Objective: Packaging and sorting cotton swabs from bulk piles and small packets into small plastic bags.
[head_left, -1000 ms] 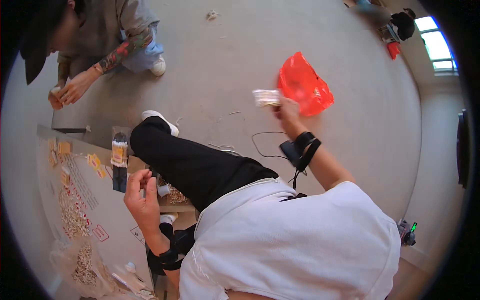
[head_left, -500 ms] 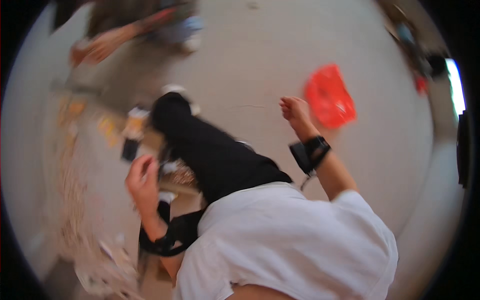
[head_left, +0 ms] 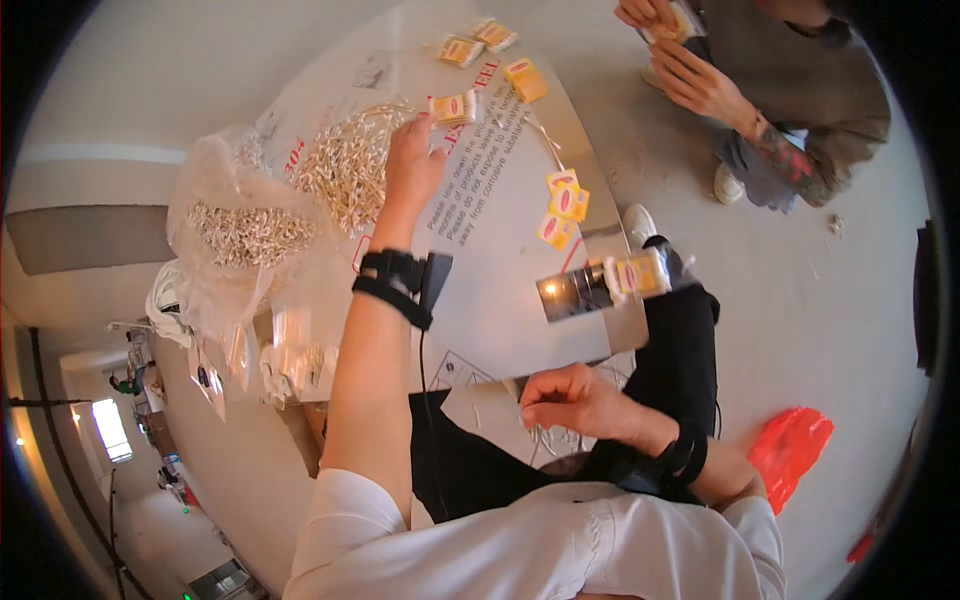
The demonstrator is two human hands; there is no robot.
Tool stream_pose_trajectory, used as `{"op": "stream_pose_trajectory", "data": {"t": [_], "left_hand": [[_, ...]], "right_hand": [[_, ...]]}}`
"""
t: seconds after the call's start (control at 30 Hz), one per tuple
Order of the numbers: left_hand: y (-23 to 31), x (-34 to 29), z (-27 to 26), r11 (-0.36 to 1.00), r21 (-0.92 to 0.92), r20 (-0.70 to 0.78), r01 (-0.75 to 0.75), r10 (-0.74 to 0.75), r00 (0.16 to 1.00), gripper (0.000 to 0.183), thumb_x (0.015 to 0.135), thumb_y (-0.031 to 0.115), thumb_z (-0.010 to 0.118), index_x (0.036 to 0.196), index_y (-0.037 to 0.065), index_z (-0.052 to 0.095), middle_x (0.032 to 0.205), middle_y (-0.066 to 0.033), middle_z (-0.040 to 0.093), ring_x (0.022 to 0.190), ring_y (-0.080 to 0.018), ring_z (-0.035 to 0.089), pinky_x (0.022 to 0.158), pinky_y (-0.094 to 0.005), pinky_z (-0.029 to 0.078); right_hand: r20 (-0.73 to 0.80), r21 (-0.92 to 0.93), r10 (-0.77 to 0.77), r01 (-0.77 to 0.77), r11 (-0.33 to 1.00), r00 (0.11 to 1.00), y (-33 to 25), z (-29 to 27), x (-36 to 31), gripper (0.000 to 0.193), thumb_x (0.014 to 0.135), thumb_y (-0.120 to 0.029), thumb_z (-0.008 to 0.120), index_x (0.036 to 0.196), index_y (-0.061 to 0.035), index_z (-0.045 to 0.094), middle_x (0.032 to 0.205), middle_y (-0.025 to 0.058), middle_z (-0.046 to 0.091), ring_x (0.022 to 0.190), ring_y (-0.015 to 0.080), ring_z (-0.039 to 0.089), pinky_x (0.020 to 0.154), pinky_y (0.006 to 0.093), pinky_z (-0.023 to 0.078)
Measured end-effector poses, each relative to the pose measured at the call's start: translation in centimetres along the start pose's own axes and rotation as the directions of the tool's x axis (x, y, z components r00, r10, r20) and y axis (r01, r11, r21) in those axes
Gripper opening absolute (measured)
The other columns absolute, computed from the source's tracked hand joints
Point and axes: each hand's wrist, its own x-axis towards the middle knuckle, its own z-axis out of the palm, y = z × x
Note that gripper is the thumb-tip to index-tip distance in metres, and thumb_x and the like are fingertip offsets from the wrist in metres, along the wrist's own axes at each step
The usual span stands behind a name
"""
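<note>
Taking the whole view as a clock face, the left hand [head_left: 412, 168] reaches over the table [head_left: 500, 320] at eleven, its fingertips at the near edge of a packet of cotton swabs [head_left: 456, 107] lying close to twelve; the thumb stands apart from the fingers, and I cannot tell whether they grip the packet. The right hand [head_left: 528, 397] hangs at between four and five, just off the table's edge, fingers curled with the thumb below them; whether the tips meet or pinch anything, I cannot tell. Farther out at twelve lie two more packets [head_left: 461, 50], with a yellow box [head_left: 525, 80] just clockwise of them. A heap of loose swabs [head_left: 350, 165] spreads between ten and eleven, beside a clear bag [head_left: 250, 235] of swabs nearer ten. Yellow cards [head_left: 565, 203] lie at between one and two, and near three a larger swab pack [head_left: 640, 273] meets the end of a dark glossy panel [head_left: 573, 293]. A co-worker's hands [head_left: 700, 85] hold another packet beyond the table at between one and two, and a red bag [head_left: 793, 450] lies on the floor near four.
</note>
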Motion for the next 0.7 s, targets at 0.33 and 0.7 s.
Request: {"op": "stream_pose_trajectory", "data": {"t": [0.33, 0.7], "left_hand": [[-2.3, 8.6, 3.7, 0.947, 0.305, 0.447, -0.103, -0.047, 0.893, 0.049, 0.065, 0.006, 0.066, 0.113, 0.005, 0.056, 0.116, -0.0125, 0.054, 0.113, -0.0319, 0.046, 0.095, -0.0466, 0.038], [9.6, -3.4, -3.7, 0.922, -0.385, -0.007, 0.045, -0.052, 0.999, 0.052, 0.065, -0.004, 0.070, 0.113, 0.000, 0.052, 0.108, -0.0077, 0.053, 0.101, -0.0162, 0.055, 0.083, -0.0301, 0.048]], "right_hand": [[-0.214, 0.059, 0.017, -0.005, 0.998, 0.977, 0.4, -2.7, 4.4, 0.011, 0.088, -0.007, 0.057, 0.079, -0.0011, 0.058, 0.072, 0.0007, 0.060, 0.065, 0.0051, 0.051, 0.060, 0.0205, 0.044], [-0.684, -0.219, -0.480, 0.474, 0.853, 0.549, -5.2, -4.6, 10.6, 0.036, 0.079, -0.015, 0.069, 0.106, 0.0033, 0.055, 0.083, 0.0053, 0.061, 0.068, 0.0087, 0.054, 0.056, 0.0212, 0.044]]}}
